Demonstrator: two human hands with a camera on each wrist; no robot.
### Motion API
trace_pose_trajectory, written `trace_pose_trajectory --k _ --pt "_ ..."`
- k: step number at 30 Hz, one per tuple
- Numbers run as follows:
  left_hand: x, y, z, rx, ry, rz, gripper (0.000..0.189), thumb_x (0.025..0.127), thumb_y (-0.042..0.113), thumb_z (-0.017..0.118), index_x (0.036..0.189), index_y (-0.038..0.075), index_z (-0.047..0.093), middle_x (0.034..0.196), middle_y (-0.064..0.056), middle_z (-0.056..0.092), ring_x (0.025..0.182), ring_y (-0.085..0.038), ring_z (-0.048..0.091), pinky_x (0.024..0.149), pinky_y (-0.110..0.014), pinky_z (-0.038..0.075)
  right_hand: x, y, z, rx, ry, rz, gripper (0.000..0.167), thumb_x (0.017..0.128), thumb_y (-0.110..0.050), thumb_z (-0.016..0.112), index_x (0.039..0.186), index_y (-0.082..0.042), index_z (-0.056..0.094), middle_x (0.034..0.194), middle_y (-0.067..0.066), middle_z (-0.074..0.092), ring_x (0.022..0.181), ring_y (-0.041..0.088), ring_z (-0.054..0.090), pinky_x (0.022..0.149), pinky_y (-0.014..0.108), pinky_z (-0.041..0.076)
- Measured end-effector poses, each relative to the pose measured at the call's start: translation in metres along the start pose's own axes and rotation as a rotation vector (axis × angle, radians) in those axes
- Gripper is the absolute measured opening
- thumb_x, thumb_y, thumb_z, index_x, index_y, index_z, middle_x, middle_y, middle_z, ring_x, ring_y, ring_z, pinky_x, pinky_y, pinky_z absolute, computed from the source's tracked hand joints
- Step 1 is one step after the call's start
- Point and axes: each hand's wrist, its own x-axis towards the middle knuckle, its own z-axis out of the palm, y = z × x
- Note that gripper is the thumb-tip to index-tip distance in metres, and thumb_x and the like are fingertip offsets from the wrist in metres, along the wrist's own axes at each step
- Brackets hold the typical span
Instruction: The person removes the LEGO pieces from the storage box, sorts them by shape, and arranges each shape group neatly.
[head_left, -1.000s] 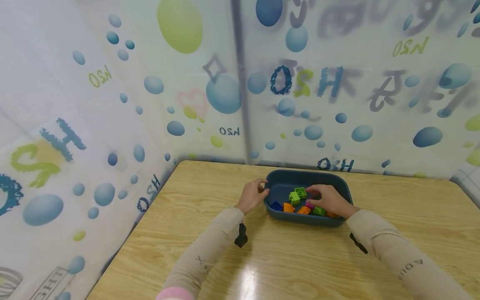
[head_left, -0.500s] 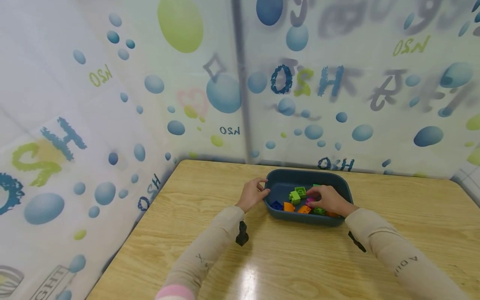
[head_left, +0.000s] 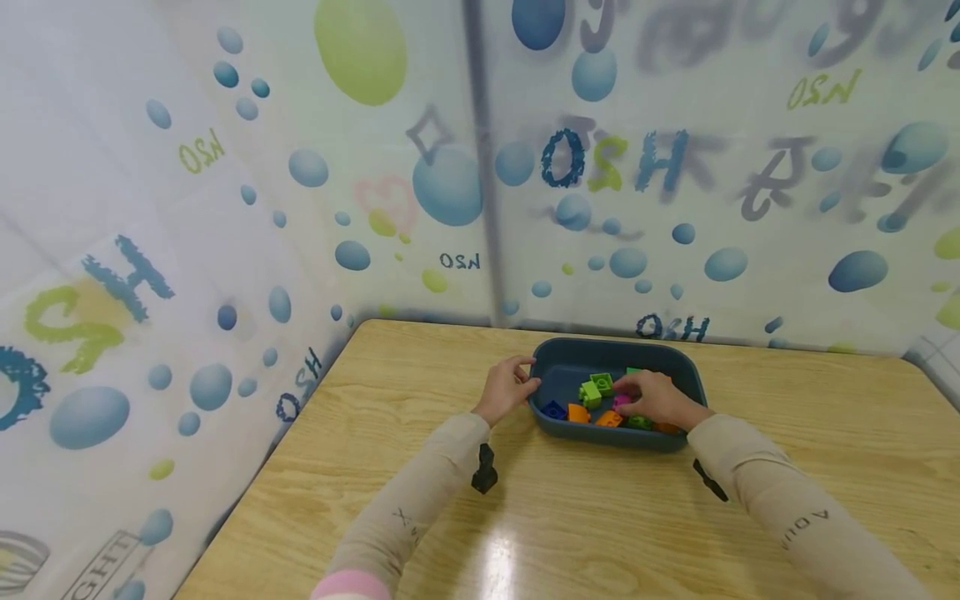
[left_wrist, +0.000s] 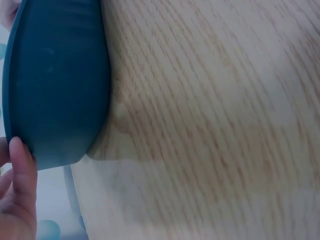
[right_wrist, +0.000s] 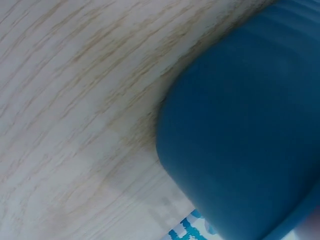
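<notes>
Blue bin (head_left: 600, 437) upright; green, orange, blue bricks (head_left: 590, 395), pink brick (head_left: 622, 402) inside.

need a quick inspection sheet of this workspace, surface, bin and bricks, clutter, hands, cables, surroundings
Surface: wood-grain table, bright glare toward the near side.
Job's things: blue bin standing on the table; inside, light green bricks, orange bricks, a dark blue brick and a pink brick.
Clutter: black pieces near both wrists; purpose not clear.
Left hand: pinches the bin's left rim, thumb outside.
Right hand: reaches into the bin, fingertips at the pink brick; whether it grips cannot be told.
Cables: nothing seen.
Surroundings: pale covering with printed bubbles and mirrored lettering, behind and at the left.
</notes>
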Motion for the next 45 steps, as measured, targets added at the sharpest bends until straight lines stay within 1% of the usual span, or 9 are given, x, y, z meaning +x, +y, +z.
trace_pose_trajectory --k 6,13,16,24,31,34,39,42,45 --pt "0.0 0.001 -0.001 -0.007 -0.012 -0.011 0.038 0.083 0.003 0.06 0.12 -0.004 0.051 0.074 -0.01 0.055 0.059 -0.032 0.06 0.049 -0.032 0.052 0.0 0.004 -0.002 0.033 -0.048 -0.004 0.038 0.081 -0.009 0.064 0.11 0.013 0.055 0.098 0.019 0.061 0.083 0.025 0.058 0.07 0.036 0.051" --pt "-0.001 0.002 -0.001 -0.02 -0.02 -0.016 0.038 0.084 0.003 0.06 0.12 -0.004 0.051 0.075 -0.011 0.054 0.061 -0.035 0.06 0.053 -0.039 0.053 0.0 0.003 -0.005 0.026 -0.072 -0.01 0.038 0.081 -0.012 0.064 0.109 0.013 0.056 0.094 0.018 0.062 0.079 0.022 0.059 0.067 0.033 0.051" --pt "-0.001 0.002 -0.002 -0.019 -0.02 -0.022 0.039 0.084 0.004 0.06 0.121 -0.003 0.051 0.074 -0.011 0.054 0.061 -0.034 0.06 0.053 -0.039 0.053 0.0 0.003 -0.005 0.024 -0.067 0.003 0.037 0.081 -0.013 0.065 0.108 0.012 0.057 0.092 0.015 0.062 0.078 0.021 0.059 0.066 0.033 0.051" --pt "-0.001 0.002 -0.002 -0.028 -0.023 -0.035 0.038 0.084 0.006 0.06 0.121 -0.002 0.052 0.075 -0.01 0.053 0.06 -0.029 0.059 0.056 -0.041 0.053 -0.002 0.006 -0.006 0.017 -0.023 0.042 0.035 0.079 -0.018 0.067 0.104 0.006 0.061 0.091 0.011 0.063 0.077 0.019 0.058 0.068 0.034 0.051" --pt "-0.001 0.0 -0.002 -0.05 -0.025 -0.039 0.039 0.083 0.006 0.061 0.121 -0.002 0.052 0.076 -0.011 0.054 0.06 -0.027 0.059 0.057 -0.041 0.053 -0.004 0.004 -0.009 0.02 0.024 0.021 0.035 0.079 -0.019 0.067 0.104 0.006 0.06 0.094 0.013 0.062 0.081 0.022 0.058 0.074 0.038 0.051" --pt "-0.001 0.0 -0.002 -0.049 -0.022 -0.037 0.039 0.083 0.006 0.061 0.121 -0.001 0.052 0.076 -0.011 0.054 0.06 -0.028 0.059 0.056 -0.041 0.053 -0.007 0.0 -0.011 0.025 0.044 0.009 0.032 0.079 -0.016 0.067 0.103 0.005 0.06 0.093 0.012 0.062 0.08 0.021 0.058 0.073 0.037 0.051" --pt "0.0 -0.001 -0.002 -0.036 -0.014 -0.042 0.039 0.083 0.006 0.061 0.121 -0.001 0.053 0.076 -0.011 0.055 0.06 -0.028 0.059 0.056 -0.041 0.053 -0.011 -0.006 -0.015 0.046 0.087 -0.002 0.028 0.079 -0.013 0.067 0.101 0.003 0.06 0.089 0.009 0.062 0.075 0.017 0.057 0.067 0.032 0.052" --pt "0.0 -0.001 -0.002 -0.029 -0.013 -0.046 0.039 0.083 0.006 0.061 0.12 -0.001 0.053 0.076 -0.01 0.055 0.058 -0.025 0.059 0.056 -0.04 0.053 -0.013 -0.008 -0.017 0.067 0.101 -0.017 0.029 0.079 -0.014 0.066 0.101 0.003 0.06 0.088 0.008 0.062 0.074 0.017 0.057 0.064 0.03 0.051" --pt "0.001 -0.001 -0.002 -0.027 -0.014 -0.05 0.039 0.083 0.006 0.062 0.12 0.0 0.053 0.076 -0.01 0.055 0.056 -0.02 0.058 0.056 -0.04 0.053 -0.016 -0.012 -0.018 0.084 0.121 -0.026 0.03 0.079 -0.016 0.067 0.103 0.002 0.06 0.089 0.008 0.062 0.077 0.018 0.058 0.065 0.029 0.051"
